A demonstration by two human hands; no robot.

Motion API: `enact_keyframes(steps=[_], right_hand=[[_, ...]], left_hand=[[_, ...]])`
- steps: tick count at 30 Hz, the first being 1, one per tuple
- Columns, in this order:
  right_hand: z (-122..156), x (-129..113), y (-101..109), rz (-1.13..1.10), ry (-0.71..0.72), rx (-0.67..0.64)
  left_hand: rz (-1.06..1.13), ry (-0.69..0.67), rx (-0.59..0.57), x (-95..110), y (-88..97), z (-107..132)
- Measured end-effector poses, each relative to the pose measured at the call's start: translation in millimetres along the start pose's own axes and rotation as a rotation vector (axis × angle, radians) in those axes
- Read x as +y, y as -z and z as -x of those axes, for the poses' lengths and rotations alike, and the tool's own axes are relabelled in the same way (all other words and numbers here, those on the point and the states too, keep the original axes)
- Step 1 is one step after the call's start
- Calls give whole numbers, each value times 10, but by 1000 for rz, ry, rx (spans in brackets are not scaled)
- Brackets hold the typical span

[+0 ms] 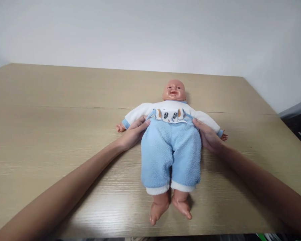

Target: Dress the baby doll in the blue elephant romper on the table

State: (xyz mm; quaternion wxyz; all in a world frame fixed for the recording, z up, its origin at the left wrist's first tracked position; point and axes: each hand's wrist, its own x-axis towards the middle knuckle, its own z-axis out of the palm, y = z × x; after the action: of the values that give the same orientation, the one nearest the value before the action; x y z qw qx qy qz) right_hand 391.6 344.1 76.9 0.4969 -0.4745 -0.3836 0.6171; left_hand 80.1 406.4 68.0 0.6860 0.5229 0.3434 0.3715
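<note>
A baby doll lies on its back on the wooden table, head away from me, bare feet toward me. It wears a white fleece top with blue cuffs and light blue fleece trousers. My left hand rests against the doll's left side at the trousers' waist, fingers together and touching the fabric. On the opposite side my right hand presses the waist in the same way. Whether the fingers pinch the waistband is hidden by the fleece.
The table runs wide to the left and back to a plain white wall. Its right edge drops off to a dark floor area. The near edge lies just below the doll's feet.
</note>
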Motion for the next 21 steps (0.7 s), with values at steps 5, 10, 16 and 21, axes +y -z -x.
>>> enact_keyframes(steps=[5, 10, 16, 21], right_hand=[[35, -146, 349, 475, 147, -174], [171, -116, 389, 608, 184, -194], [245, 156, 49, 9, -10, -42], [202, 165, -14, -46, 24, -3]], left_hand=[[-354, -109, -139, 152, 211, 69], [-468, -155, -243, 165, 338, 122], [-163, -64, 39, -17, 83, 176], [85, 12, 122, -108, -147, 180]])
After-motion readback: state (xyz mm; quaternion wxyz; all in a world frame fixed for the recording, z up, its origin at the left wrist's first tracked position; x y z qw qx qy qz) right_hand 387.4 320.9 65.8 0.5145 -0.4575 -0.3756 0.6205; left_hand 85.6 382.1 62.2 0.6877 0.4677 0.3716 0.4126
